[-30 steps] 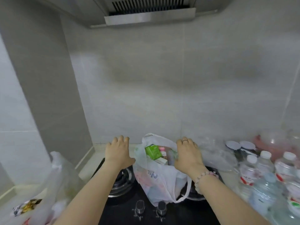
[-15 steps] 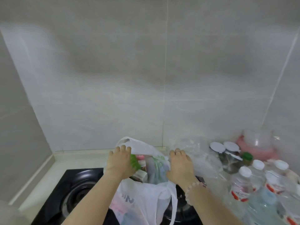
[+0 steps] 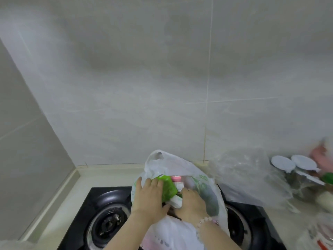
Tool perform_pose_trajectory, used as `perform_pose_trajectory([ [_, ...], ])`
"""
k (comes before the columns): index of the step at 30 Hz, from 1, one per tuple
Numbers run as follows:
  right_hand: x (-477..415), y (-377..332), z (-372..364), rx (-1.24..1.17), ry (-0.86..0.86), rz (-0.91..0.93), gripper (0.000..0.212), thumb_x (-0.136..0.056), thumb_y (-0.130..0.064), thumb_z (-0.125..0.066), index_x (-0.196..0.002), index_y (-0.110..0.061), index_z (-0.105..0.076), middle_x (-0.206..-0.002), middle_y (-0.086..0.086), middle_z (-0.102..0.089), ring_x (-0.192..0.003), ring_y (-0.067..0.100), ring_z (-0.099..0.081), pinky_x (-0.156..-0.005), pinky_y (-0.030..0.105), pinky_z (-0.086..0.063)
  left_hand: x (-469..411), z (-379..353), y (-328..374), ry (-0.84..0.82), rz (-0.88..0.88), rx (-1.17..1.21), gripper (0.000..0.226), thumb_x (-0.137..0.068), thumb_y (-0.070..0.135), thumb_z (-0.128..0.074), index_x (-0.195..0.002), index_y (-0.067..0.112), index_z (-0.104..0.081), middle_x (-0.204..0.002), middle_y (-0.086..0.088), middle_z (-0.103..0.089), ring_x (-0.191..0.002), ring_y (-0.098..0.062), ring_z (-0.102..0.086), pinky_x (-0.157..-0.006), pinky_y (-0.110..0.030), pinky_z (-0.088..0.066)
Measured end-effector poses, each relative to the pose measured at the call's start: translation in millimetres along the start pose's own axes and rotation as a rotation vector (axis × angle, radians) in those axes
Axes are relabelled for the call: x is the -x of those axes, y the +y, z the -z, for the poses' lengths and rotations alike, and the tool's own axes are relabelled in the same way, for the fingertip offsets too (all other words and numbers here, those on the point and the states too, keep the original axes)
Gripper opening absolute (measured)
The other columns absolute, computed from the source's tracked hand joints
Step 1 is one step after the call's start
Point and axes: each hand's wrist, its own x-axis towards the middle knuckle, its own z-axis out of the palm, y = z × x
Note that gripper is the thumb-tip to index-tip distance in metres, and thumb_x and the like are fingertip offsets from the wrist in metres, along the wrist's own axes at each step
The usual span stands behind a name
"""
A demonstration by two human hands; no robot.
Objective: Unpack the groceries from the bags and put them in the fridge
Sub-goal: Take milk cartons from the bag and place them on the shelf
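Observation:
A white plastic grocery bag (image 3: 173,165) stands open on the black gas stove (image 3: 86,204). Inside it show a green carton (image 3: 168,188), a pink-and-white pack (image 3: 177,179) and a white box (image 3: 175,202). My left hand (image 3: 149,197) lies over the left side of the green carton, fingers on top and thumb below it, gripping it at the bag's mouth. My right hand (image 3: 193,204), with a bead bracelet on the wrist, reaches into the bag beside the white box. Its fingertips are hidden among the items.
A crumpled clear plastic bag (image 3: 241,175) lies right of the grocery bag. Jars with white lids (image 3: 292,163) and blurred bottles crowd the counter at the far right. The tiled wall rises just behind, and a side wall closes in the left. A burner (image 3: 108,222) sits left of the bag.
The view has tilted down and closed in. Both hands have moved from the bag's rim into its mouth, the left onto the green carton, the right deeper among the items.

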Motion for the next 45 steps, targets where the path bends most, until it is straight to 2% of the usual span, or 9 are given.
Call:
perform_pose_trajectory([
  [4, -7, -4, -11, 0.081, -0.004, 0.002, 0.042, -0.081, -0.038, -0.061, -0.118, -0.02, -0.052, -0.119, -0.002, -0.058, -0.114, 0.02, -0.055, -0.084, 0.03, -0.049, -11, -1, -7, -0.008, -0.004, 0.017, 0.073, -0.085, 0.052, -0.046, -0.145, 0.02, -0.02, -0.134, 0.003, -0.04, -0.128, -0.02, -0.033, -0.115, -0.047, 0.001],
  [12, -5, 2, -14, 0.025, 0.011, -0.02, 0.027, -0.082, -0.035, -0.055, -0.106, -0.025, -0.063, -0.105, -0.003, -0.068, -0.099, 0.018, -0.065, -0.074, 0.028, -0.05, -21, -5, -8, -0.07, -0.046, 0.01, 0.079, -0.079, 0.054, -0.052, -0.143, 0.017, -0.022, -0.138, 0.001, -0.036, -0.13, -0.022, -0.031, -0.115, -0.047, 0.0],
  [23, -3, 3, -5, -0.1, -0.018, -0.083, 0.032, -0.078, -0.042, -0.061, -0.105, -0.025, -0.065, -0.106, -0.002, -0.068, -0.1, 0.019, -0.064, -0.075, 0.026, -0.049, -22, -8, -12, -0.111, -0.06, -0.039, 0.076, -0.08, 0.052, -0.054, -0.14, 0.016, -0.026, -0.138, -0.002, -0.036, -0.13, -0.025, -0.031, -0.116, -0.048, -0.002],
  [28, 2, 2, 9, -0.061, -0.008, -0.096, 0.01, -0.081, -0.031, -0.052, -0.08, -0.023, -0.058, -0.097, -0.002, -0.068, -0.096, 0.02, -0.064, -0.063, 0.023, -0.042, -28, -9, -13, -0.111, -0.046, -0.039, 0.076, -0.079, 0.053, -0.055, -0.139, 0.015, -0.027, -0.138, -0.002, -0.037, -0.13, -0.024, -0.032, -0.116, -0.048, -0.004],
  [31, 8, 5, 24, -0.098, 0.022, -0.078, 0.018, -0.081, -0.031, -0.056, -0.066, -0.027, -0.046, -0.083, -0.008, -0.06, -0.088, 0.015, -0.063, -0.051, 0.02, -0.038, -31, -9, -13, -0.129, -0.041, -0.05, 0.077, -0.08, 0.052, -0.056, -0.14, 0.015, -0.026, -0.14, -0.003, -0.035, -0.131, -0.025, -0.031, -0.115, -0.048, -0.005],
  [34, 15, 9, 49, -0.08, 0.094, 0.0, 0.005, -0.084, -0.03, -0.058, -0.079, -0.029, -0.058, -0.088, -0.007, -0.064, -0.082, 0.01, -0.059, -0.057, 0.019, -0.043, -33, -10, -11, -0.136, -0.041, -0.071, 0.077, -0.079, 0.051, -0.057, -0.14, 0.015, -0.027, -0.14, -0.004, -0.035, -0.131, -0.026, -0.031, -0.116, -0.049, -0.007],
  [38, 21, 22, 75, -0.081, 0.181, -0.018, 0.026, -0.083, -0.035, -0.064, -0.108, -0.028, -0.064, -0.108, -0.006, -0.068, -0.096, 0.01, -0.064, -0.066, 0.02, -0.05, -36, -11, -7, -0.144, -0.018, -0.104, 0.075, -0.079, 0.049, -0.057, -0.139, 0.015, -0.028, -0.139, -0.004, -0.036, -0.13, -0.026, -0.033, -0.114, -0.046, -0.013],
  [41, 27, 33, 90, -0.101, 0.233, -0.033, 0.03, -0.084, -0.034, -0.066, -0.113, -0.026, -0.064, -0.112, -0.006, -0.067, -0.099, 0.009, -0.064, -0.059, 0.012, -0.046, -41, -4, 4, -0.107, 0.035, -0.134, 0.064, -0.082, 0.044, -0.053, -0.135, 0.014, -0.034, -0.134, -0.004, -0.042, -0.124, -0.024, -0.038, -0.103, -0.037, -0.028],
  [45, 35, 50, 98, -0.121, 0.277, -0.085, 0.029, -0.082, -0.033, -0.067, -0.109, -0.024, -0.064, -0.109, -0.005, -0.068, -0.097, 0.01, -0.064, -0.067, 0.02, -0.052, -50, 7, 32, -0.06, -0.045, -0.197, 0.048, -0.089, 0.029, -0.046, -0.132, 0.01, -0.038, -0.13, -0.009, -0.044, -0.12, -0.025, -0.041, -0.095, -0.034, -0.034],
])
